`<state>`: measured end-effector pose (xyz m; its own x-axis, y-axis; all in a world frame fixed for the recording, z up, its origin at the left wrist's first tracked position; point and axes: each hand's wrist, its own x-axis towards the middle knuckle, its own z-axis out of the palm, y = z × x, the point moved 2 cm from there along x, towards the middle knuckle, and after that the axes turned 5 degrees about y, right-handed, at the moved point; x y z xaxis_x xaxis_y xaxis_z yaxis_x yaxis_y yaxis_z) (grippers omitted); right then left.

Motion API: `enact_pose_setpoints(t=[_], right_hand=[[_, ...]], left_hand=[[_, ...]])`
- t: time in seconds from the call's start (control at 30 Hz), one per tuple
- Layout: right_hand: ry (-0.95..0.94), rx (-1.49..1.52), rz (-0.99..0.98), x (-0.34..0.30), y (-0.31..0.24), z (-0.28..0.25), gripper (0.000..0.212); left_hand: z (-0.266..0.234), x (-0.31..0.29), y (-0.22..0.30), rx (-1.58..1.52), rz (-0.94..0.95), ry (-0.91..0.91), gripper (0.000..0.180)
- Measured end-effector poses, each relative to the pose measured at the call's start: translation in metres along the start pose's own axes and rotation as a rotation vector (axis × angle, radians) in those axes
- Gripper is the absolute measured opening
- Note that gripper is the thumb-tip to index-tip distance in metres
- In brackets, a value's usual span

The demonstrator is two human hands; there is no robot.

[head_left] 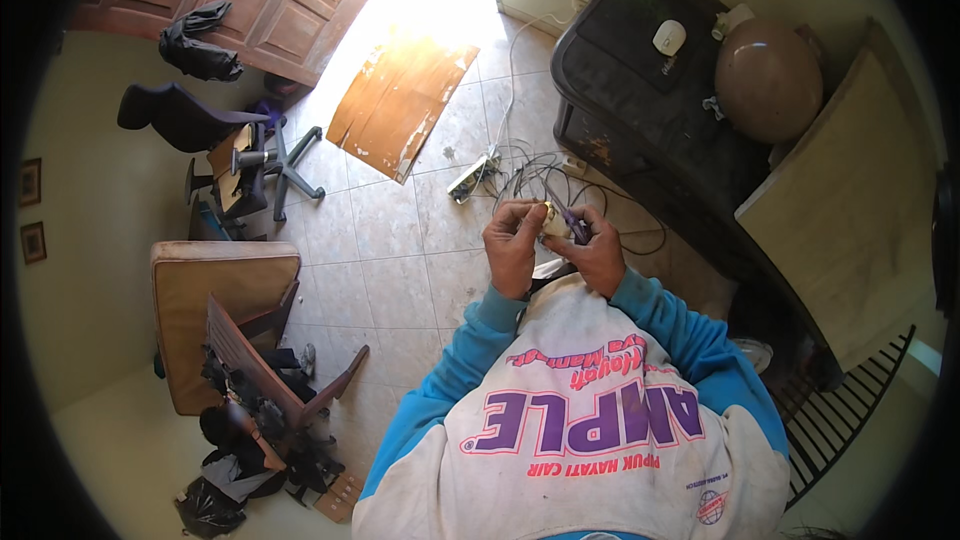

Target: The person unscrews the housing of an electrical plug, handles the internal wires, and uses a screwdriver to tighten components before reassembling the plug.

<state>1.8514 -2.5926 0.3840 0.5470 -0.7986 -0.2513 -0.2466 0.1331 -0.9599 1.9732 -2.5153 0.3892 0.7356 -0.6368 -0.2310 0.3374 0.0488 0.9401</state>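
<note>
In front of my chest, my left hand (513,245) pinches a small cream-white piece (556,225) between thumb and fingers. Its exact kind is too small to make out; a yellowish bit shows at its upper edge. My right hand (598,252) is closed around a purple-handled tool (576,226), held against the right side of that piece. The tool's working end is mostly hidden, so I cannot tell its kind. Both hands are close together, with their fingers bent inward. Dark cables (530,175) lie loosely on the floor just beyond them.
A power strip (470,180) lies among the cables. Beyond it is a worn wooden board (402,100). To the right stands a black cabinet (640,90). At left are an office chair (180,115) and a cushioned seat (195,330); another person (240,440) sits at lower left.
</note>
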Motion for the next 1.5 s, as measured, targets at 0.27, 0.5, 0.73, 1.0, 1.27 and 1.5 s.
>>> enact_pose_setpoints(t=[0.27,0.5,0.73,1.0,1.27,1.5], right_hand=[[-0.017,-0.034,-0.056,0.008,-0.006,0.007,0.041],[-0.189,0.259,0.133,0.007,-0.006,0.004,0.034],[-0.258,0.367,0.18,0.01,-0.007,-0.005,0.036],[-0.379,0.22,0.157,0.01,-0.008,-0.005,0.037],[-0.342,0.327,0.158,0.012,-0.009,0.001,0.039],[-0.335,0.34,0.187,0.01,-0.004,0.003,0.041]], left_hand=[[0.001,-0.001,-0.002,-0.158,-0.039,0.164,0.015],[-0.008,0.002,0.011,-0.137,-0.08,-0.018,0.021],[-0.008,0.002,0.043,0.262,0.145,-0.345,0.022],[-0.018,0.019,0.037,0.006,-0.03,-0.399,0.01],[-0.014,0.017,0.033,-0.017,0.038,-0.233,0.004],[-0.015,0.015,0.032,-0.002,0.066,-0.212,0.004]])
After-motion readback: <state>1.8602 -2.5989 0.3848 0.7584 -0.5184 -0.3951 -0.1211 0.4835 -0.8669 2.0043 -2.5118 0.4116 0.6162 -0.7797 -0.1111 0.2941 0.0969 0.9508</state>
